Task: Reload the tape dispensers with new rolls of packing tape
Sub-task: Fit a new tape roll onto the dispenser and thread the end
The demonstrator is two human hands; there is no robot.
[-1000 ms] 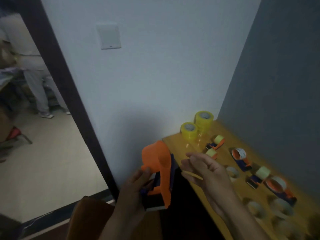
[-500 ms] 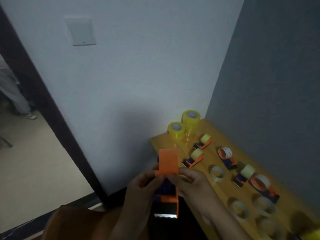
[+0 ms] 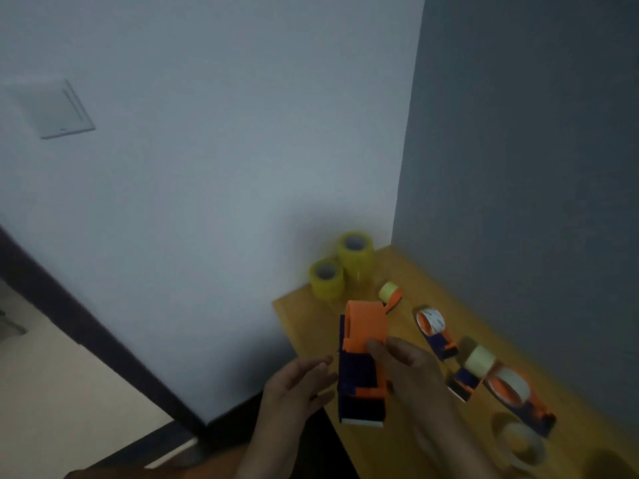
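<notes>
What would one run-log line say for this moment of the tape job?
right hand: grips orange dispenser | left hand: open beside it, not gripping | yellow rolls: unused at table corner | stage: reload pending

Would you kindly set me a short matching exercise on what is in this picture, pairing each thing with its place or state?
Things:
1. right hand
2. left hand
3. yellow rolls
4. wall plate

Places or states:
A. upper left, on the white wall
B. open, beside the dispenser
C. grips the dispenser
D. far corner of the table

Pairs: 1-C, 2-B, 3-D, 4-A
</notes>
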